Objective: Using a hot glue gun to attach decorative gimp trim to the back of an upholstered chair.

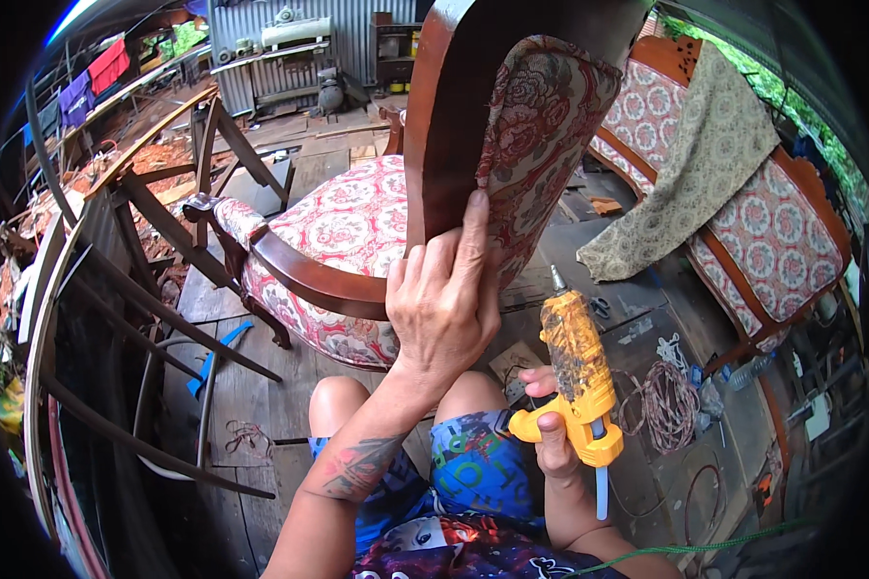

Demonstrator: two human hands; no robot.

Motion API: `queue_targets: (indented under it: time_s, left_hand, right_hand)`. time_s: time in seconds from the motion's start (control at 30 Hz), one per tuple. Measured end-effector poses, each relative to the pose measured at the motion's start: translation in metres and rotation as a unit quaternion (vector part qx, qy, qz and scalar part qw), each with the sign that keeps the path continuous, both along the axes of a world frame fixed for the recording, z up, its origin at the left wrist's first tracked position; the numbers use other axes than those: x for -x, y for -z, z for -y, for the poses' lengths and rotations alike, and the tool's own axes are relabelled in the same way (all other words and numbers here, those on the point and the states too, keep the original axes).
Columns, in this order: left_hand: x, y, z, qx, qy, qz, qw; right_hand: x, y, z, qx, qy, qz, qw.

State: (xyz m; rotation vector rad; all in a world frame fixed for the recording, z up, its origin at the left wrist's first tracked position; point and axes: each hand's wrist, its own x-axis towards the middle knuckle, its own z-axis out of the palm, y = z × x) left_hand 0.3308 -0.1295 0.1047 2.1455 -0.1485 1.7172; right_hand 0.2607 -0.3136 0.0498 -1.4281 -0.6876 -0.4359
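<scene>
My left hand (442,299) rests on the dark wooden back frame (446,106) of an upholstered chair, index finger stretched along the seam where the red floral back panel (545,116) meets the wood, the other fingers bent. The chair's floral seat (333,212) and curved wooden arm (319,280) lie to the left. My right hand (548,436) holds a stained yellow hot glue gun (575,352), nozzle pointing up, a translucent glue stick hanging from its rear. The gun is below and to the right of my left hand, apart from the chair.
A floral settee (801,241) stands at right, draped with olive patterned fabric (695,164). Dark frames (145,309) crowd the left, near a blue plastic piece (208,367). Coiled cord (668,410) and scissors (599,309) lie on the plank floor (270,405). A compressor (329,92) stands by corrugated metal behind.
</scene>
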Motion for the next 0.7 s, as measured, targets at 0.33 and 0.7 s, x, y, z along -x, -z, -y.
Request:
queue_targets:
  time_s: [0.33, 0.7]
  left_hand:
    - [-0.006, -0.025, -0.006, 0.101, -0.074, 0.149, 0.981]
    - [-0.016, -0.022, -0.007, 0.139, 0.036, 0.103, 0.984]
  right_hand:
    - [0.009, -0.007, -0.018, 0.001, 0.02, -0.004, 1.0]
    - [0.01, -0.004, -0.006, 0.012, -0.03, 0.007, 0.999]
